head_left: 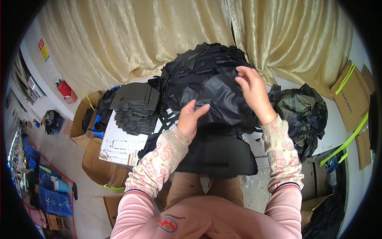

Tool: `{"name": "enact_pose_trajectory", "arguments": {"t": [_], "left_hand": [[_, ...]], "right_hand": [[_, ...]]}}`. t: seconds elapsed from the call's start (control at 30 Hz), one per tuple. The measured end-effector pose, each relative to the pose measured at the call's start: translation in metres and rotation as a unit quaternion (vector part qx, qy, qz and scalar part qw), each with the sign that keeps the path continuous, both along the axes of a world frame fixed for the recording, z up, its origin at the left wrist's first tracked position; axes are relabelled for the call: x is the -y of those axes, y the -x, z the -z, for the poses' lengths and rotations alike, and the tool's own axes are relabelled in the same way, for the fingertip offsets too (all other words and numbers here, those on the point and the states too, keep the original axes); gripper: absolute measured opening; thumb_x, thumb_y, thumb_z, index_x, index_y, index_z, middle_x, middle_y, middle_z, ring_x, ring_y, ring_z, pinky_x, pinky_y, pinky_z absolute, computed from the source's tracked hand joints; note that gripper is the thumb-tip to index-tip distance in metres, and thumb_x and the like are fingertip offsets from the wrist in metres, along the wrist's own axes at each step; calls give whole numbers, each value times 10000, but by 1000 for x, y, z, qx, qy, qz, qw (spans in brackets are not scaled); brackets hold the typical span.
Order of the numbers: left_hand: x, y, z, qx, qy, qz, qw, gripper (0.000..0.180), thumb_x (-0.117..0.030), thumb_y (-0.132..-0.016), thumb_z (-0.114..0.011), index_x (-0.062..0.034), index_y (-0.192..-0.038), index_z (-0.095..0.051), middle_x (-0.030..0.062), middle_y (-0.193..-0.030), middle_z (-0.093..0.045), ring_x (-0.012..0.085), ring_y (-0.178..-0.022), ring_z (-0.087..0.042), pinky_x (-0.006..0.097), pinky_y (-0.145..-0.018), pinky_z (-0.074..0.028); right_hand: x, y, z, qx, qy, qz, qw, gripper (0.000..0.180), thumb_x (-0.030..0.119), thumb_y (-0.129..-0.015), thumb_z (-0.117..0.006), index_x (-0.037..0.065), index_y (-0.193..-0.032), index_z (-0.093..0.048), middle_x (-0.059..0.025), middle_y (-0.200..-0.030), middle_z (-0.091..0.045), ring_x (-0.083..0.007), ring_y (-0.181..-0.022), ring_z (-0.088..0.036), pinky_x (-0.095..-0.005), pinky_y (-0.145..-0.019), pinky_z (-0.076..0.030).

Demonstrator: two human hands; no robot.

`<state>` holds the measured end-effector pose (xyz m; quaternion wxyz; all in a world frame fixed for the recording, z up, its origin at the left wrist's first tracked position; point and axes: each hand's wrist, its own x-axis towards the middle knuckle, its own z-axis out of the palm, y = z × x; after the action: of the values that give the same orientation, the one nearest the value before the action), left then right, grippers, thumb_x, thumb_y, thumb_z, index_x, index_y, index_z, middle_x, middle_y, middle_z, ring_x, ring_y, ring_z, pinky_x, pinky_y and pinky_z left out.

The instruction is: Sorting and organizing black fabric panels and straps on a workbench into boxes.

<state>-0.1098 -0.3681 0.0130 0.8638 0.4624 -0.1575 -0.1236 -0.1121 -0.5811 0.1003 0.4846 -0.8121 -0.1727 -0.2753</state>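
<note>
A shiny black fabric piece lies rumpled between my hands, on the front of a tall heap of black fabric pieces. At its left edge is my left hand, with thumb and forefinger spread apart. Over its right side my right hand is curved, a gap showing between thumb and fingertips. Neither hand visibly pinches the cloth; its contact with the fingers is hard to make out. Nearer to me, a stack of flat black panels hangs over the table's front edge above my lap.
Dark grey cut panels are stacked on the white table at left. To the right sits a bundle of black and olive fabric. Cardboard boxes flank the table, and a gold curtain hangs behind it.
</note>
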Motion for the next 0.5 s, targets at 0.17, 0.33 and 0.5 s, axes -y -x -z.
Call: {"name": "enact_pose_trajectory", "arguments": {"t": [0.17, 0.33, 0.5], "left_hand": [[-7, 9, -38, 18, 1, 6, 1000, 153, -77, -904, -608, -48, -1053, -589, 18, -963, -645, 100, -879, -611, 270, -808, -480], [3, 19, -41, 36, 113, 5, 993, 213, -136, -966, -518, -44, -1157, -538, 29, -1074, -603, 94, -1000, -564, 255, -867, -439], [12, 52, 21, 213, -93, -175, 957, 587, -119, -820, -705, -52, -1295, -367, 77, -1108, -483, 166, -980, -498, 292, -874, -410]], "right_hand": [[-56, 66, -5, 129, 254, 3, 959, 434, 86, -722, -722, 72, -1127, -567, -115, -986, -592, -316, -895, -592, -381, -808, -469], [-64, 43, 7, 126, 215, 4, 969, 418, -1, -710, -671, 54, -1109, -559, -125, -886, -625, -320, -805, -620, -370, -690, -482], [-70, 24, -23, 76, 30, -47, 995, 179, 72, -778, -684, -7, -913, -597, -172, -743, -632, -278, -695, -659, -350, -618, -509]]}}
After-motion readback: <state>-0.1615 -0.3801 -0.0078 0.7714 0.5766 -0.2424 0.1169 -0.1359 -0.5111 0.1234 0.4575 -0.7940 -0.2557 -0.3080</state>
